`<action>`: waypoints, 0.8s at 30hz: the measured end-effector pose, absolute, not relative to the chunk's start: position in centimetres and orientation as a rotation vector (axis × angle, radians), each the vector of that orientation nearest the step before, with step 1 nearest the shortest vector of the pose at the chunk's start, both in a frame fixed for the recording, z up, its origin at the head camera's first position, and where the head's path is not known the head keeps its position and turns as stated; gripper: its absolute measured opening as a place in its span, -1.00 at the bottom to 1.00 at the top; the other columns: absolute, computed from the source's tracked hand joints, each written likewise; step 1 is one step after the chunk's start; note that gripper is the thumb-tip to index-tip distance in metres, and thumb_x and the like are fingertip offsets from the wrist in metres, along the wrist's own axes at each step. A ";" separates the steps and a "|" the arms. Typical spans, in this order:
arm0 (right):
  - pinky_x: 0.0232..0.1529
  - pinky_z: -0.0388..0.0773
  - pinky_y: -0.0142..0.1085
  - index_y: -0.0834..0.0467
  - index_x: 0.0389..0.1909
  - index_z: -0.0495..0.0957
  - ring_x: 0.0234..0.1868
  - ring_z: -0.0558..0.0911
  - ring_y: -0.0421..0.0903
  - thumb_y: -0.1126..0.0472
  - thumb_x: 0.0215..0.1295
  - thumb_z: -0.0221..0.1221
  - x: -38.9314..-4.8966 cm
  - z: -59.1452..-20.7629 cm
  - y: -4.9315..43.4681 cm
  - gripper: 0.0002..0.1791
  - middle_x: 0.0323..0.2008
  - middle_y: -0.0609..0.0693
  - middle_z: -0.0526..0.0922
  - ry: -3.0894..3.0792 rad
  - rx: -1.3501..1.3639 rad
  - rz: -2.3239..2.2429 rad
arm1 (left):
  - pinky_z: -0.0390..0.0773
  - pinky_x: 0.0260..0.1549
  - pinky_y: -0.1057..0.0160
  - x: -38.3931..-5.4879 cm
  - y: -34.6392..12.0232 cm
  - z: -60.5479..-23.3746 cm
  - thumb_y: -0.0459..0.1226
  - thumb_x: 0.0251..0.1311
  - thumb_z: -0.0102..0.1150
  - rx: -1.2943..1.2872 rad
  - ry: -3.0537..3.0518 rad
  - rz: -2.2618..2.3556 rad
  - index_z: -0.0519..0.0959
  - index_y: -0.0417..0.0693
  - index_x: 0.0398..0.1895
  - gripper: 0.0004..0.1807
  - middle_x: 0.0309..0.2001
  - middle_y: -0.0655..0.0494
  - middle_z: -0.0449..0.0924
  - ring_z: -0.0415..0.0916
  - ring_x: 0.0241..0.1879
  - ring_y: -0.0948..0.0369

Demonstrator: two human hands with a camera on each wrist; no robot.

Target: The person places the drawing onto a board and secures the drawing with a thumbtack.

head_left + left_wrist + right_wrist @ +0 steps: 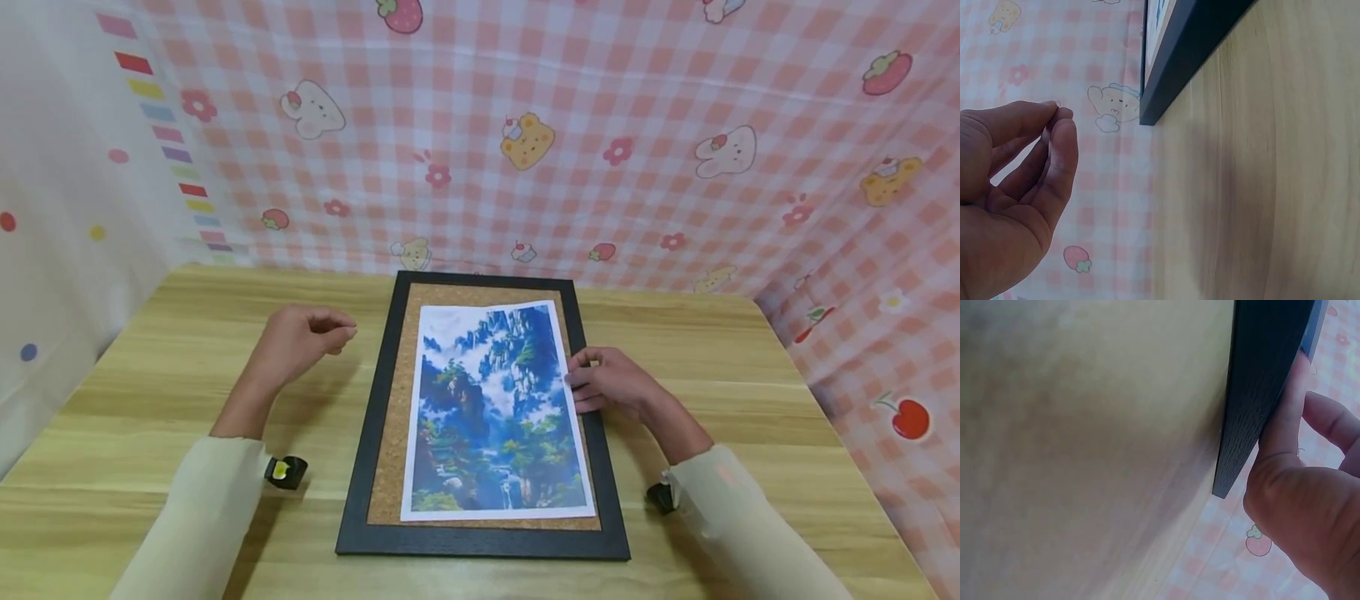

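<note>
A printed landscape picture (pixel 487 417) with blue mountains, trees and a waterfall lies on a cork board (pixel 393 433) inside a black frame (pixel 480 543). The sheet sits slightly skewed, with cork showing around it. My right hand (pixel 611 383) is at the frame's right side, its fingers touching the sheet's right edge; the right wrist view shows this hand (pixel 1304 487) with one straight finger along the frame and onto the paper. Left of the frame my left hand (pixel 303 342) hovers above the table. Its thumb and fingertips (pixel 1063 119) meet, and nothing clearly shows between them.
The frame rests on a light wooden table (pixel 187 375), its far edge near a pink checked cloth (pixel 465 167) hung behind. A similar checked cloth (pixel 885 317) hangs at the right, and a white dotted one (pixel 60 275) at the left.
</note>
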State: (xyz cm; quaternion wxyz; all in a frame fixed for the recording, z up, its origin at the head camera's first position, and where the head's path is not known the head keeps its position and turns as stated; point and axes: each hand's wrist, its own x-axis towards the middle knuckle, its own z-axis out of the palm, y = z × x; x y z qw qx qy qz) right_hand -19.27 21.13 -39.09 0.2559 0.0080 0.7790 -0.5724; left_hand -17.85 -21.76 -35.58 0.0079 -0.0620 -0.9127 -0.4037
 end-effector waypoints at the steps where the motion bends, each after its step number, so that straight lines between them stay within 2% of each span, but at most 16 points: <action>1: -0.26 0.73 -0.22 0.42 0.02 0.41 -0.39 0.68 -0.11 0.34 0.51 0.06 -19.3 -39.1 21.1 -0.78 -0.25 0.14 0.60 2.115 0.019 -1.553 | 0.56 -0.33 0.18 -17.9 -21.7 -35.5 -0.22 0.44 0.20 -0.194 -2.853 -1.262 0.70 -0.26 0.00 -0.71 -0.20 -0.16 0.71 0.64 -0.26 0.05; 8: -0.23 0.73 -0.21 0.45 0.01 0.43 -0.34 0.71 -0.08 0.36 0.48 0.09 -19.3 -39.2 21.1 -0.77 -0.19 0.19 0.61 2.128 0.004 -1.538 | 0.54 -0.34 0.18 -18.1 -21.1 -35.5 -0.22 0.44 0.21 -0.198 -2.853 -1.253 0.72 -0.25 -0.03 -0.73 -0.23 -0.13 0.71 0.62 -0.28 0.06; 18: -0.22 0.73 -0.20 0.45 -0.05 0.46 -0.33 0.71 -0.07 0.41 0.45 0.09 -19.3 -39.5 21.3 -0.83 -0.23 0.19 0.60 2.131 -0.038 -1.540 | 0.60 -0.30 0.16 -19.0 -20.6 -35.8 -0.27 0.42 0.22 -0.216 -2.843 -1.257 0.73 -0.26 -0.05 -0.77 -0.17 -0.13 0.73 0.66 -0.27 0.07; 24: -0.20 0.72 -0.18 0.47 -0.01 0.44 -0.30 0.74 -0.05 0.41 0.44 0.12 -19.4 -39.6 21.4 -0.79 -0.19 0.22 0.58 2.133 -0.059 -1.539 | 0.62 -0.26 0.11 -19.6 -20.1 -35.7 -0.25 0.42 0.22 -0.206 -2.864 -1.291 0.72 -0.25 -0.04 -0.75 -0.19 -0.12 0.73 0.66 -0.27 0.06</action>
